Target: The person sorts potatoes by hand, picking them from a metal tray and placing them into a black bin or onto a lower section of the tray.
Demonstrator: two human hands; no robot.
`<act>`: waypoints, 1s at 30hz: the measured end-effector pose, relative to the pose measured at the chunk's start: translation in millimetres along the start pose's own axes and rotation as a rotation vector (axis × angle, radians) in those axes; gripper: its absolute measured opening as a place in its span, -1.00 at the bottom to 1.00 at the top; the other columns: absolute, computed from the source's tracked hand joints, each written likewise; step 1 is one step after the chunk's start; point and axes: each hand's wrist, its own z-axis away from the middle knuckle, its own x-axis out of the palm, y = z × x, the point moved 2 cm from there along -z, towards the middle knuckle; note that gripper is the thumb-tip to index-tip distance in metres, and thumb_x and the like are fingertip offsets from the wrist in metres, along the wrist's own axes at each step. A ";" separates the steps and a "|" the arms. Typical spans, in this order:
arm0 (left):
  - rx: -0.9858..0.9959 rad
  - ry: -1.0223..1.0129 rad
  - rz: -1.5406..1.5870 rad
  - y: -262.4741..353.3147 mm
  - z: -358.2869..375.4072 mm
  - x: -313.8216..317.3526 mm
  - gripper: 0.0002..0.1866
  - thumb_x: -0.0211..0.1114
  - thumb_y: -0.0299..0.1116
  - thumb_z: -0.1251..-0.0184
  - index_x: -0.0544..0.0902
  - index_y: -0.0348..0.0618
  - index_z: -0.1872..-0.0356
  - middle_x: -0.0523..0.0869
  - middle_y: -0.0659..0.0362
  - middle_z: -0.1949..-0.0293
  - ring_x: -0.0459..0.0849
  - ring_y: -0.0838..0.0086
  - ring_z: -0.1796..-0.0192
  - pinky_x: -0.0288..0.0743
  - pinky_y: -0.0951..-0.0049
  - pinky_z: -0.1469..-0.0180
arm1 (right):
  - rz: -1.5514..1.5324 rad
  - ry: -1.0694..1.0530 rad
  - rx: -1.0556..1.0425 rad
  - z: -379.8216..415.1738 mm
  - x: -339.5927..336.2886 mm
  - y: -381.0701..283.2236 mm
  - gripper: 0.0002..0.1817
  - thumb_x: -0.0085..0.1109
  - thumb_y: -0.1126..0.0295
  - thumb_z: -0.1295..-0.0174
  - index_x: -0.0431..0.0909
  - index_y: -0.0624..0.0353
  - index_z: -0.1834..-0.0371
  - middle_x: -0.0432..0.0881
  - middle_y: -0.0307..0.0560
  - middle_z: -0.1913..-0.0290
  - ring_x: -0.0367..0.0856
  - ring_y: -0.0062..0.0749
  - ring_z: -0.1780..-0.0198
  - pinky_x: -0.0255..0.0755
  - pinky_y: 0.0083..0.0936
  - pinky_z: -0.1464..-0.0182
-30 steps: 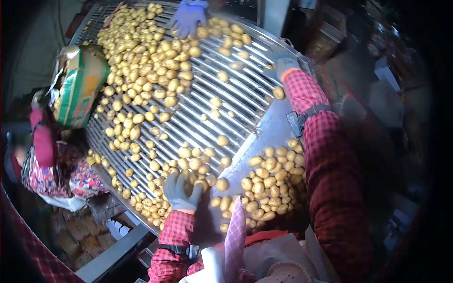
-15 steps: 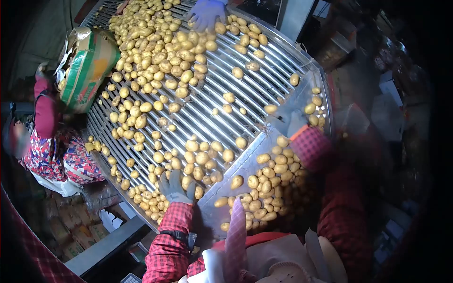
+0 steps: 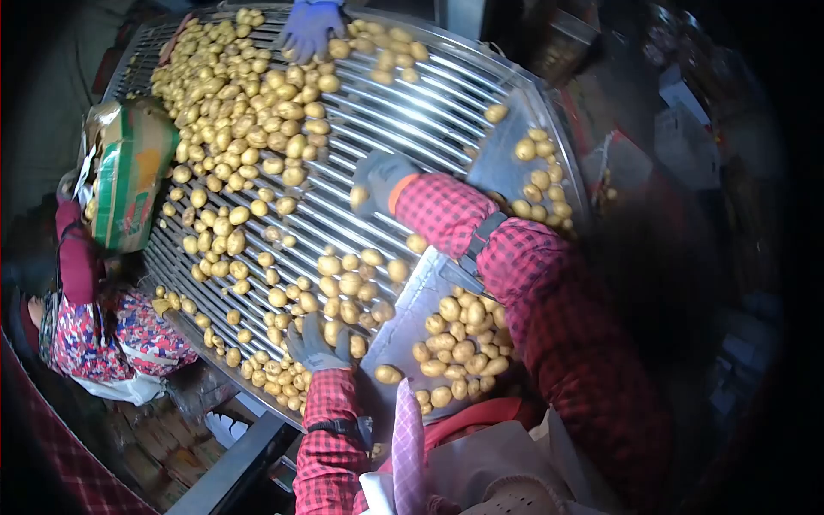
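Potatoes (image 3: 249,112) lie in a thick heap over the far left of a bed of metal rollers (image 3: 403,112), with more scattered towards me. My left hand (image 3: 318,350), in a grey glove, rests among potatoes at the near edge, fingers spread, one potato (image 3: 332,331) between thumb and forefinger. Over the middle of the rollers is my right hand (image 3: 384,182), also gloved, its fingers bent round a potato (image 3: 359,197) at the fingertips. A metal tray (image 3: 414,300) at the near right holds a pile of smaller potatoes (image 3: 463,339).
Another person's purple-gloved hand (image 3: 311,30) is at the far edge beside the heap. On the left, a person in a patterned apron (image 3: 120,330) has an arm by a green and brown carton (image 3: 137,176). More potatoes (image 3: 541,176) lie along the right-hand rim.
My right hand has swung left from the metal plate to the middle of the rollers. The left hand stays among the near potatoes. The other person's purple-gloved hand remains by the heap.
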 end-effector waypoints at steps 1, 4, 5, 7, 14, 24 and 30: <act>0.000 0.019 -0.006 1.2 -0.4 0.3 -0.26 0.46 0.03 0.00 0.57 -0.04 -0.26 0.38 -0.37 -0.32 0.29 -0.27 -0.40 0.14 -0.23 -0.44 | 0.000 -0.035 -0.074 23.3 1.4 -11.8 -0.41 0.32 -0.19 -0.11 0.72 -0.08 -0.10 0.67 -0.14 -0.13 0.56 -0.19 -0.26 0.40 -0.05 -0.26; -0.011 0.018 -0.013 -3.1 -0.4 2.8 -0.26 0.46 0.03 -0.01 0.57 0.01 -0.28 0.37 -0.38 -0.33 0.31 -0.27 -0.40 0.19 -0.23 -0.42 | 0.094 -0.263 -0.223 75.4 34.6 -5.2 -0.41 0.35 -0.18 -0.11 0.72 -0.02 -0.08 0.68 -0.14 -0.10 0.62 -0.17 -0.22 0.49 -0.10 -0.22; -0.016 0.016 -0.016 -2.8 -0.5 3.2 -0.26 0.46 0.04 -0.01 0.57 0.01 -0.28 0.38 -0.38 -0.32 0.31 -0.27 -0.40 0.18 -0.22 -0.43 | 0.094 -0.472 -0.186 93.9 29.0 -4.9 -0.38 0.38 -0.17 -0.09 0.70 0.00 -0.11 0.68 -0.13 -0.11 0.63 -0.14 -0.22 0.50 -0.12 -0.23; -0.011 0.024 0.002 6.1 -6.3 -3.3 -0.26 0.46 0.04 -0.01 0.56 0.03 -0.29 0.38 -0.38 -0.32 0.30 -0.27 -0.40 0.16 -0.22 -0.44 | 0.042 -0.428 -0.290 146.1 19.3 7.2 -0.37 0.43 -0.08 -0.09 0.65 -0.02 -0.20 0.69 -0.06 -0.14 0.62 -0.12 -0.24 0.50 -0.15 -0.25; -0.069 -0.011 -0.022 1.7 -0.9 -4.1 -0.19 0.53 0.05 0.05 0.53 0.07 -0.33 0.36 -0.36 -0.35 0.27 -0.25 -0.43 0.13 -0.22 -0.46 | 0.039 0.087 0.403 102.3 -50.2 151.8 -0.41 0.25 -0.05 -0.28 0.54 -0.13 -0.36 0.57 0.03 -0.34 0.53 -0.18 -0.36 0.21 -0.08 -0.49; -0.041 -0.018 0.005 5.8 -7.1 -13.6 -0.28 0.45 0.04 -0.03 0.57 0.02 -0.27 0.58 0.06 -0.26 0.32 -0.15 -0.43 -0.01 -0.24 -0.53 | 0.236 0.049 0.879 139.2 32.5 234.0 -0.44 0.12 -0.02 -0.38 0.63 0.21 -0.22 0.62 0.20 -0.26 0.59 -0.07 -0.31 0.43 -0.27 -0.36; -0.073 -0.034 0.039 11.3 -4.0 -25.6 -0.26 0.53 0.04 -0.06 0.59 0.07 -0.32 0.60 0.01 -0.28 0.30 -0.08 -0.47 0.06 -0.10 -0.55 | 0.070 0.180 0.806 198.6 102.7 200.4 -0.45 0.07 -0.10 -0.35 0.63 0.02 -0.21 0.69 0.17 -0.14 0.62 0.03 -0.23 0.42 -0.14 -0.30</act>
